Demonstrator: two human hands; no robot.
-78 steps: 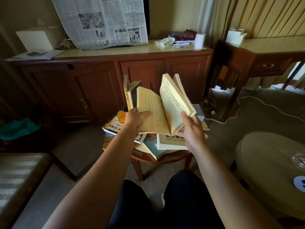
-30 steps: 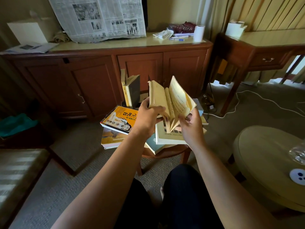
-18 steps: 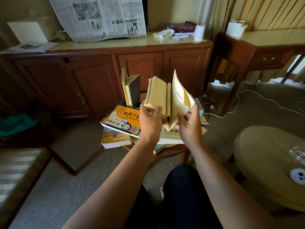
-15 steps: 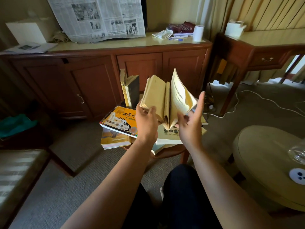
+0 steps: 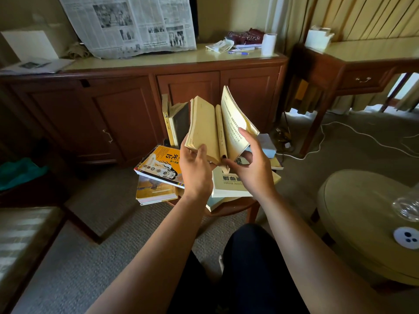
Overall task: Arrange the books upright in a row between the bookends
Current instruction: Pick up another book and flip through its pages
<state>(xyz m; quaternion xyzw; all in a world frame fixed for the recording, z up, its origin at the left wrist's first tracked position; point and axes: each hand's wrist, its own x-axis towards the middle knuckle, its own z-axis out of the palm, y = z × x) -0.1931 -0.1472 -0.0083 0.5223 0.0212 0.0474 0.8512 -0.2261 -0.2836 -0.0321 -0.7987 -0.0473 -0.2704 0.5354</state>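
I hold an old yellowed book (image 5: 205, 129) half open above a small round wooden table (image 5: 229, 208). My left hand (image 5: 196, 171) grips its left block of pages, thumb on top. My right hand (image 5: 251, 166) holds the right pages near the spine. Behind it, two books (image 5: 175, 124) stand upright on the table. Flat on the table lie an orange-covered book (image 5: 162, 165), a yellow one (image 5: 154, 192) under it and a white business book (image 5: 231, 184). No bookend can be made out.
A long wooden cabinet (image 5: 127, 109) with a newspaper (image 5: 133, 23) on top stands behind the table. A round cream table (image 5: 362, 220) is at the right, a desk (image 5: 353, 66) at the far right. A white cable (image 5: 353, 132) runs over the carpet.
The book was wide open at first and has been folding together. In the last half second my right fingers came down onto the right-hand pages.
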